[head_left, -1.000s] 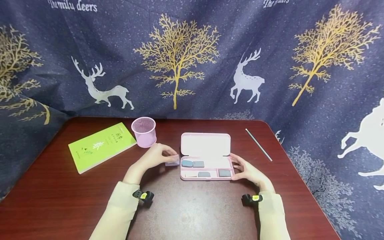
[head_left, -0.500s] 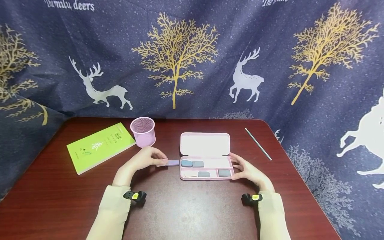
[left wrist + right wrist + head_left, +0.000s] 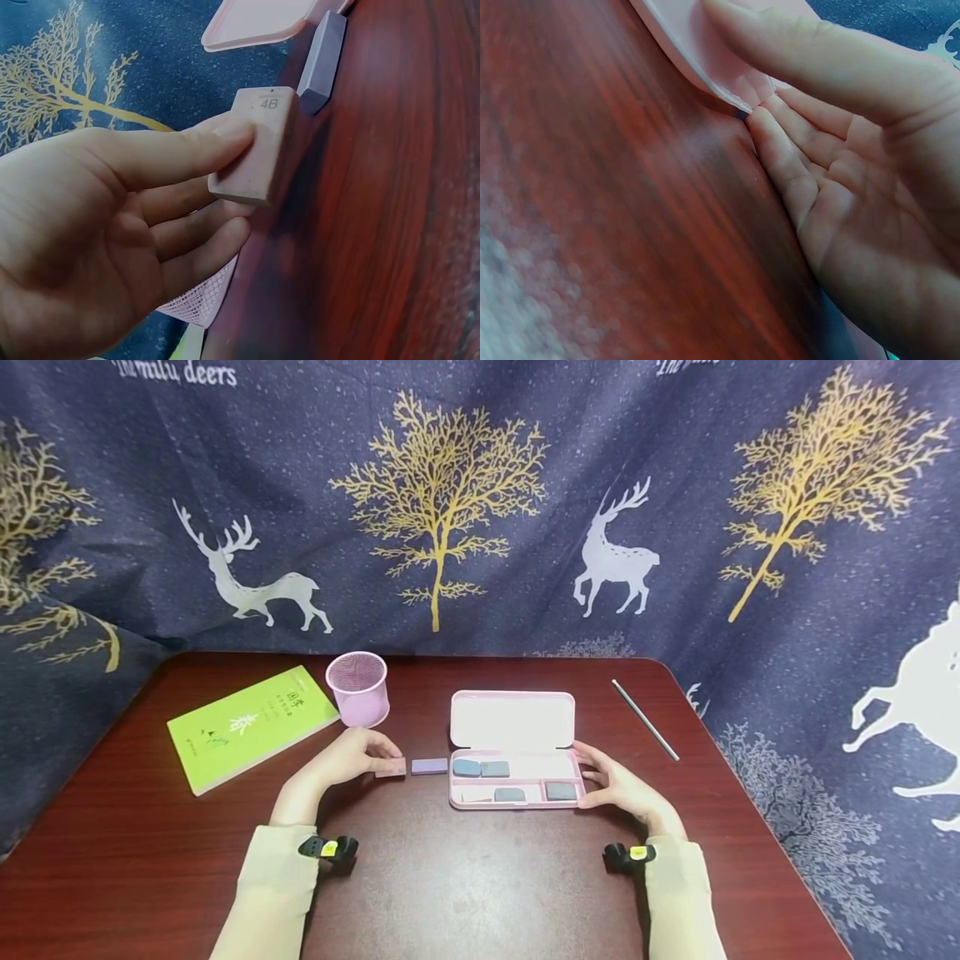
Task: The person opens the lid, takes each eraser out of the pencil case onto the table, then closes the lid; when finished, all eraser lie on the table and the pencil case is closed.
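My left hand pinches a pale pink eraser marked "4B" between thumb and fingers, left of the pencil case. Just past it, a purple eraser lies on the table beside the case's left end. The pink pencil case stands with its lid up. Inside its back compartment are a blue eraser and a grey one; the front compartments hold a cream eraser and two more grey ones. Around the case's right end my right hand grips it, thumb at the front corner, fingers along the side.
A pink mesh pen cup stands behind my left hand. Left of the cup lies a green book. A pencil rests at the back right of the dark red table. A patterned cloth hangs behind the table.
My left hand has moved left, away from the case, with the pink eraser in its fingers. The purple eraser is now fully visible. My right hand has stayed on the case.
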`<state>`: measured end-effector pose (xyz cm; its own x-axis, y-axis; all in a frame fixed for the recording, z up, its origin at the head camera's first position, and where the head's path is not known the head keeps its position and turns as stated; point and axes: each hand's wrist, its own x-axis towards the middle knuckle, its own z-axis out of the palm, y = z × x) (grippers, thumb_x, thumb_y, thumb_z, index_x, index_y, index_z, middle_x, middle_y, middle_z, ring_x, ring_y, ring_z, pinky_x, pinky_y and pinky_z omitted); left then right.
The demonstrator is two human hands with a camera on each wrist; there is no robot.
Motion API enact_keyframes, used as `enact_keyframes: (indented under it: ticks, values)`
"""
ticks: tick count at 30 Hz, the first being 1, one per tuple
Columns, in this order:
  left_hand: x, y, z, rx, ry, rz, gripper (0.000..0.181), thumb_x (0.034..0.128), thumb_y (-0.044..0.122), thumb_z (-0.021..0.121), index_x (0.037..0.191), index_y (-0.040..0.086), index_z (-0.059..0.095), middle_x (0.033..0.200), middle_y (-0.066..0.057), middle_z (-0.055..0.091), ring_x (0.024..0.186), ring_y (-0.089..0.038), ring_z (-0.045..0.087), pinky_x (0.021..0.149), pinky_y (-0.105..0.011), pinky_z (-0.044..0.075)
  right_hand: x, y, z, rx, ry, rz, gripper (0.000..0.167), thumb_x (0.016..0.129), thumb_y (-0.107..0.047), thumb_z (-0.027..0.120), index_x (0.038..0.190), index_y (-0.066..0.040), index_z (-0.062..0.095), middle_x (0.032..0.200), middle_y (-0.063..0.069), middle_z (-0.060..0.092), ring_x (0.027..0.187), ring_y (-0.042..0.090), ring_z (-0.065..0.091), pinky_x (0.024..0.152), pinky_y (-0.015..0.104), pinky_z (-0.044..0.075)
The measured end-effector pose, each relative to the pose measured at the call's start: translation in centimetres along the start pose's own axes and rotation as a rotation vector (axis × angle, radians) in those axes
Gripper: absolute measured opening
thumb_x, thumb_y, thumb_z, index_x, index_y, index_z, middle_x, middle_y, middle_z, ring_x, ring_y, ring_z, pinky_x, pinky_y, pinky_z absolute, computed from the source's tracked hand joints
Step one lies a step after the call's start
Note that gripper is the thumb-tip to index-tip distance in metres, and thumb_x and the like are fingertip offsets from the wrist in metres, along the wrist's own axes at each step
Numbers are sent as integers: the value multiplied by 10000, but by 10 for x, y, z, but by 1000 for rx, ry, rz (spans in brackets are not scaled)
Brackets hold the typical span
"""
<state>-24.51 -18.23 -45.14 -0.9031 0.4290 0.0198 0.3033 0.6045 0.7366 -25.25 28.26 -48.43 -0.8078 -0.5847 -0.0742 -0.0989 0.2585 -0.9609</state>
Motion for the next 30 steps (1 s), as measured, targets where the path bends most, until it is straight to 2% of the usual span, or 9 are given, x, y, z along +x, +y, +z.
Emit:
enact_keyframes:
  ticks: [9,14,22,30]
  values:
    - [4,0,7,1,-9,-27,210,831,175,764,953,7,728,881,-99,738,800,-157,659,671,-265,518,0,0,0,-23,9,17,989,775,-18,771,1522,69,128,1546,336,200,1356,512,318,952,146,453]
    - [6,2,9,2,-13,-54,236,823,202,777,953,12,726,879,-89,736,797,-148,649,679,-272,517,0,0,0,-11,6,17,993,775,-26,773,1524,64,127,1557,327,181,1370,533,289,948,140,452]
    - [6,3,11,-17,-17,-70,226,843,194,757,957,2,725,822,-68,711,601,-106,550,572,-263,485,0,0,0,-21,6,20,989,777,-30,773,1526,58,134,1555,324,194,1377,524,284,951,136,449]
    - [6,5,11,-7,1,-80,226,836,234,769,947,38,745,756,-15,687,555,-108,535,546,-262,464,-1,1,-1,-17,6,22,984,784,-39,773,1530,46,138,1554,319,206,1386,531,271,954,128,440]
